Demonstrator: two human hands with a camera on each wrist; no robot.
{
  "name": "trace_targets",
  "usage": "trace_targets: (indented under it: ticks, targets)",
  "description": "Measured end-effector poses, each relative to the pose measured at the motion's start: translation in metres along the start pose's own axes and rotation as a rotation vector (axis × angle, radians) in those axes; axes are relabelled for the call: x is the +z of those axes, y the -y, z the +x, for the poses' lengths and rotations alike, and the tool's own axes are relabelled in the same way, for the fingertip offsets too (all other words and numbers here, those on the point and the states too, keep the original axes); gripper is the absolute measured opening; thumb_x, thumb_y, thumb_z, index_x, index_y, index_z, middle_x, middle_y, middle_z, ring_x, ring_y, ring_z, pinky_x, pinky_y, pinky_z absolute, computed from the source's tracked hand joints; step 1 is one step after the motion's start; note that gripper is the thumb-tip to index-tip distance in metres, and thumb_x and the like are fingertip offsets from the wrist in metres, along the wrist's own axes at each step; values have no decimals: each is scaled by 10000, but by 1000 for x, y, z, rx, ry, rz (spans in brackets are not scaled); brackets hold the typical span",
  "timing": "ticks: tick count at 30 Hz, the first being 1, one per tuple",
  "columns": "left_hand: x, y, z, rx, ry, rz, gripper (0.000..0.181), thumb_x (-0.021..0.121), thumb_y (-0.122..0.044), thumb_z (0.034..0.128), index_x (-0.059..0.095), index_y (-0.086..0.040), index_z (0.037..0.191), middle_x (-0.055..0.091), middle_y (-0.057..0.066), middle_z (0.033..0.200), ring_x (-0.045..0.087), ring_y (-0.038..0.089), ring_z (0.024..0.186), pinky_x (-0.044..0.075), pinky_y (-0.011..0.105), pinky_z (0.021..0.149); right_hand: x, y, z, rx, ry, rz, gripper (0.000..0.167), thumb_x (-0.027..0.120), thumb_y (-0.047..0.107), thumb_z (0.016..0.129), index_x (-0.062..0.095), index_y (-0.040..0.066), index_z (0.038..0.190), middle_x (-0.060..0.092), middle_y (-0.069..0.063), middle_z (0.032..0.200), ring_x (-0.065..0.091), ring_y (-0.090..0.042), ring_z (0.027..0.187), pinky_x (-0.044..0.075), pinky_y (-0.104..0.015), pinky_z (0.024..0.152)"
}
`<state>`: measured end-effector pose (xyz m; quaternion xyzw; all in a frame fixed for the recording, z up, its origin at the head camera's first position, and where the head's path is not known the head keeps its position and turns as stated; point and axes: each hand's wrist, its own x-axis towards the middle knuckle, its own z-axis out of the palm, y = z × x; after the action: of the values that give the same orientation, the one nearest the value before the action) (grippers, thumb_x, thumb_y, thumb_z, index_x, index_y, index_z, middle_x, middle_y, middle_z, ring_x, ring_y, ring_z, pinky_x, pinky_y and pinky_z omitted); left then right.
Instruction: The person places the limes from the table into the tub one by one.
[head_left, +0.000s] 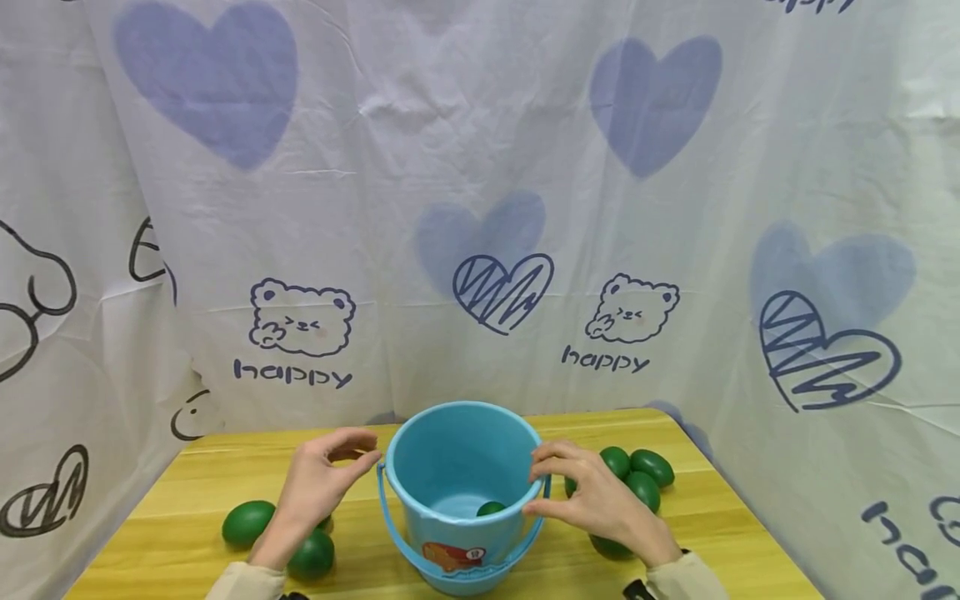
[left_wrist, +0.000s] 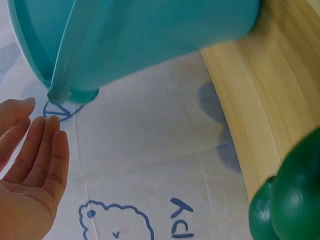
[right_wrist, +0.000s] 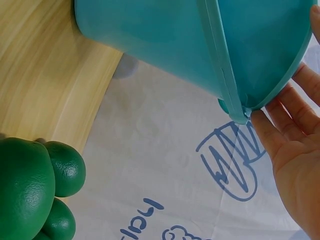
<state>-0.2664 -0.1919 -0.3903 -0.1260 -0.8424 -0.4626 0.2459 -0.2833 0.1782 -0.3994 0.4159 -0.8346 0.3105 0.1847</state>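
A light blue plastic bucket [head_left: 457, 533] stands upright on the table, its handle hanging down at the front. One green, lime-like fruit [head_left: 491, 507] lies at the bottom inside. My left hand [head_left: 322, 479] hovers just left of the rim, fingers loosely bent and holding nothing; the left wrist view shows a small gap between its fingertips and the bucket [left_wrist: 150, 40]. On the other side, my right hand [head_left: 592, 492] has its fingers at the rim near the handle joint. In the right wrist view those fairly straight fingers [right_wrist: 287, 117] touch the bucket's edge [right_wrist: 272, 95].
Several green fruits [head_left: 651, 468] sit right of the bucket, partly behind my right hand. More green fruits [head_left: 248, 523] lie at the left, near my left forearm. The wooden table [head_left: 187, 483] ends before a white printed cloth [head_left: 420, 358] at the back and sides.
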Motion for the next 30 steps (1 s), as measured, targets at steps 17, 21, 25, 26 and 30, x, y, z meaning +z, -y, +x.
trace_targets:
  ticks: [17, 21, 25, 26, 30]
  targets:
    - [-41, 32, -9, -187, 11, 153, 294, 770, -229, 861, 724, -111, 1127, 746, 68, 1049, 705, 154, 931, 572, 168, 768, -1, 1, 0, 37, 22, 0, 252, 761, 473, 803, 696, 303, 977, 622, 123, 1149, 605, -114, 1091, 572, -364, 928]
    - [-50, 40, -11, -210, 5, 167, 333, 773, -294, 856, 725, -113, 1131, 745, 70, 1061, 698, 82, 905, 566, 155, 768, -2, 0, 0, 35, 21, -5, 251, 764, 472, 802, 695, 303, 975, 620, 127, 1147, 604, -108, 1086, 573, -357, 923]
    - [-59, 48, -13, -230, 6, 183, 392, 769, -342, 854, 711, -99, 1157, 738, 87, 1082, 683, 23, 880, 566, 145, 751, -2, 0, 0, 34, 20, -7, 249, 765, 464, 803, 697, 297, 974, 622, 124, 1145, 604, -111, 1083, 574, -351, 916]
    - [-62, 49, -13, -238, 11, 185, 410, 766, -345, 857, 702, -88, 1170, 734, 101, 1095, 681, 18, 878, 566, 144, 748, -2, 0, 0, 35, 21, -7, 249, 765, 465, 804, 697, 298, 975, 622, 124, 1147, 604, -112, 1085, 574, -350, 915]
    - [-73, 56, -13, -266, 37, 201, 468, 764, -328, 861, 666, -40, 1216, 715, 149, 1130, 696, 88, 910, 574, 158, 744, -2, 1, 1, 41, 24, -4, 251, 763, 472, 803, 697, 301, 975, 622, 125, 1152, 602, -113, 1091, 572, -351, 917]
